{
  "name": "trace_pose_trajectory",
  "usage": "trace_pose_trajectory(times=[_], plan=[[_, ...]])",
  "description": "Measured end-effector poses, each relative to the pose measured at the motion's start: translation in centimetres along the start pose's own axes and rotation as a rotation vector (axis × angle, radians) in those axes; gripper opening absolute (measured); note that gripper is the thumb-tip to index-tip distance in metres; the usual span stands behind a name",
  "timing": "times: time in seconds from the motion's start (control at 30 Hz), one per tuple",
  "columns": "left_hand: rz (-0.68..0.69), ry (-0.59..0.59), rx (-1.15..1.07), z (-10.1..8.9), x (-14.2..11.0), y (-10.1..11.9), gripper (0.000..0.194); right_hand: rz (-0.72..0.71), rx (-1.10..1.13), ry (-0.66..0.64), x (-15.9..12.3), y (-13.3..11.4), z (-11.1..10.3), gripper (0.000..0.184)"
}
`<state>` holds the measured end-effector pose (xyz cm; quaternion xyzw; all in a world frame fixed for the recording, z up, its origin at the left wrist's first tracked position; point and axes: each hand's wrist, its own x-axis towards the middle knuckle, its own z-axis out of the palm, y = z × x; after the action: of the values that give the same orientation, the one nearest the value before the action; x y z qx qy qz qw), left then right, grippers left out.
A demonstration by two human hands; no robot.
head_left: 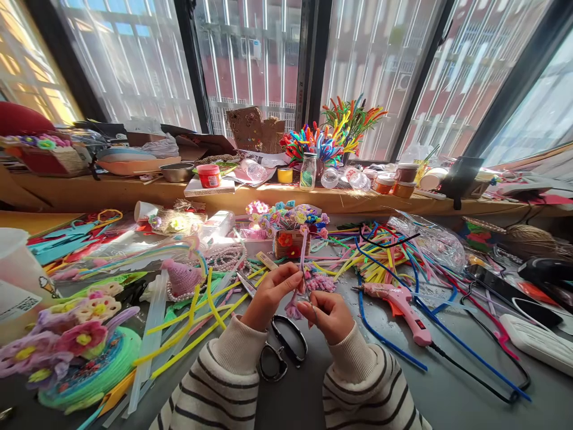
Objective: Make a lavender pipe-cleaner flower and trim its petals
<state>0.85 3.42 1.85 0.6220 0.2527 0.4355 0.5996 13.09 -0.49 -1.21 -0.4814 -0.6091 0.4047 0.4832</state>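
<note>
Above the middle of the table, my left hand (275, 294) pinches a pale pink pipe cleaner (305, 248) that stands upright from its fingertips. Close beside it, my right hand (330, 315) is closed at thumb and forefinger on a thin strand of the same piece, partly hidden by the fingers. A fuzzy pink-purple loop (293, 309) hangs between the two hands. Below them lie scissors (289, 340) with black handles, their blades passing under my left hand. Behind the hands, a small woven basket (286, 243) holds several pipe-cleaner flowers.
A pink glue gun (400, 304) with a black cord lies to the right, among blue pipe cleaners (389, 346). Yellow pipe cleaners (197, 316), glue sticks (150, 340) and a flower-covered green piece (94, 364) crowd the left. Jars and a colourful bunch of pipe cleaners (313, 143) line the window ledge.
</note>
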Motion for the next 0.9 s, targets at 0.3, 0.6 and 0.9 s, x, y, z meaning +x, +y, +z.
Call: trace_pose_trajectory(times=[0.3,0.6,0.9], plan=[[-0.042,-0.044,0.003,0.16,-0.01,0.38,0.017,0.019,0.110,-0.072,-0.10,-0.30,-0.05,0.049],[-0.052,-0.052,-0.011,0.14,0.04,0.30,0.018,0.019,0.154,-0.022,-0.31,-0.85,0.16,0.050],[-0.061,-0.045,-0.038,0.09,0.09,0.39,0.019,0.057,0.163,0.065,-0.22,-0.74,0.34,0.047]])
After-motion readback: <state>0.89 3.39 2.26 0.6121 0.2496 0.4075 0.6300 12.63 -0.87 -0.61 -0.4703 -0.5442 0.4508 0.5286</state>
